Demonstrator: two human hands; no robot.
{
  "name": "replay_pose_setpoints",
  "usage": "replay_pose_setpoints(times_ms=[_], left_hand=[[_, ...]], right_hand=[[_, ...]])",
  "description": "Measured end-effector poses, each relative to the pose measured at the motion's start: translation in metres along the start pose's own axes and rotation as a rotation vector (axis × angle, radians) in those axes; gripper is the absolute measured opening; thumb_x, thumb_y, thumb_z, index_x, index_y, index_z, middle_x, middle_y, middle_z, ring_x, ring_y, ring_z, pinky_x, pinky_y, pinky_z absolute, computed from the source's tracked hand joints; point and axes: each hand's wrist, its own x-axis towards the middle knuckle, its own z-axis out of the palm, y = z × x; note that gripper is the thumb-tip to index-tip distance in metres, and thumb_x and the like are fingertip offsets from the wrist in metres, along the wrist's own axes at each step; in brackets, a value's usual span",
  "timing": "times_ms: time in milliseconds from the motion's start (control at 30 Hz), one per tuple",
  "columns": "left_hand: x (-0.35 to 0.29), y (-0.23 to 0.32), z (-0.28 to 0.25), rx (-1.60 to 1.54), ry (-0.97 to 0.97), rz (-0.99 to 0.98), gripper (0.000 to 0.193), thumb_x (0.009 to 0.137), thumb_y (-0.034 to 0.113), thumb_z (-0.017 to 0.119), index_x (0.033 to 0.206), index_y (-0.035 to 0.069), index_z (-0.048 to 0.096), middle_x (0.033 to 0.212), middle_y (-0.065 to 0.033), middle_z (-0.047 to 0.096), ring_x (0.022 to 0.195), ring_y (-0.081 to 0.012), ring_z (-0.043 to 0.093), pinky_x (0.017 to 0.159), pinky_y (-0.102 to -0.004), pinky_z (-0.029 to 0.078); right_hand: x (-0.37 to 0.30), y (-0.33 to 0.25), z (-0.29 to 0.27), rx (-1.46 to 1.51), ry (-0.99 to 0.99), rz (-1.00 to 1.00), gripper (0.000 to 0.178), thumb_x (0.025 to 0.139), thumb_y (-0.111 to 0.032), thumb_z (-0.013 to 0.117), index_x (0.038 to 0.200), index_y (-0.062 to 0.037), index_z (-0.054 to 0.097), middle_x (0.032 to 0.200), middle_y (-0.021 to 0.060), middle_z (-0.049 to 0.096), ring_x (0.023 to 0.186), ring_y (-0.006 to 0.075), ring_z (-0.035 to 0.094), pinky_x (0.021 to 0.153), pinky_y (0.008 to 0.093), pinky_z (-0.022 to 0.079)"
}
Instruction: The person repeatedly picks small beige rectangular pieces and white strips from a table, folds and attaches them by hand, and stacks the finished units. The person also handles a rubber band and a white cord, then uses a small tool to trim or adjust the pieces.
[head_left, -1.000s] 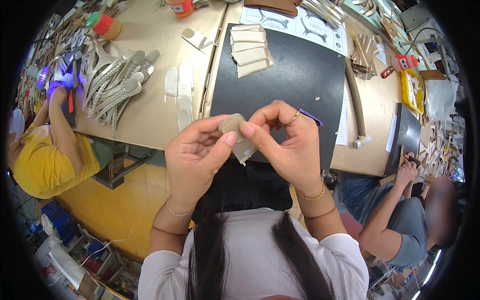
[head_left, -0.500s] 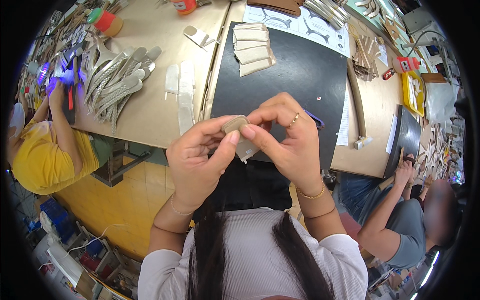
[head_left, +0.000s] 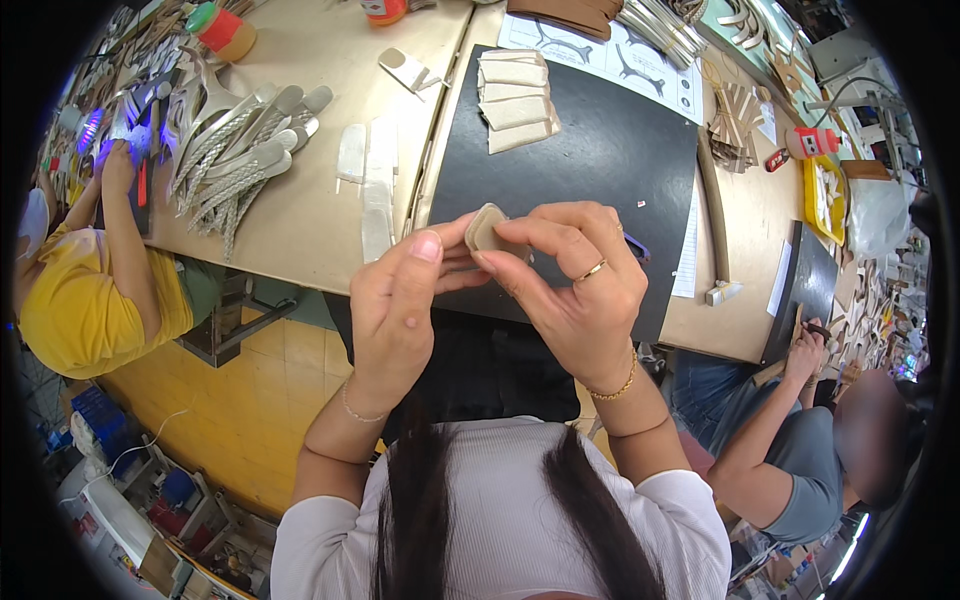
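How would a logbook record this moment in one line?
left hand: fingers supporting beige piece, thumb off it | right hand: pinching same piece | ahead: pale patches on black mat

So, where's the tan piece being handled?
Near the centre of the head view, the tan piece is between left hand and right hand, below the beige stack.
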Motion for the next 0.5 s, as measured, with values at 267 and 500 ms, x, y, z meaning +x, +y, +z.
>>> replay_pose_setpoints(times_ms=[267, 500], left_hand=[[0.0022, -0.0078, -0.0015, 0.047, 0.025, 0.120, 0.028, 0.097, 0.008, 0.053, 0.118, -0.009, 0.058, 0.109, -0.0151, 0.065, 0.098, -0.0155, 0.063, 0.085, -0.0270, 0.053], [0.0034, -0.0096, -0.0047, 0.096, 0.069, 0.113, 0.025, 0.094, 0.003, 0.057, 0.115, -0.009, 0.059, 0.102, -0.0135, 0.068, 0.090, -0.0140, 0.066, 0.081, -0.0251, 0.054]], right_hand=[[0.0006, -0.0038, 0.0048, -0.052, 0.006, -0.042, 0.025, 0.067, -0.003, 0.080, 0.090, -0.0071, 0.071, 0.084, 0.0044, 0.067, 0.071, 0.0181, 0.060, 0.063, 0.0283, 0.046], [0.0016, -0.0071, 0.0078, -0.069, -0.014, -0.072, 0.023, 0.069, 0.001, 0.077, 0.090, -0.0069, 0.071, 0.083, 0.0050, 0.067, 0.069, 0.0172, 0.061, 0.061, 0.0269, 0.047]])
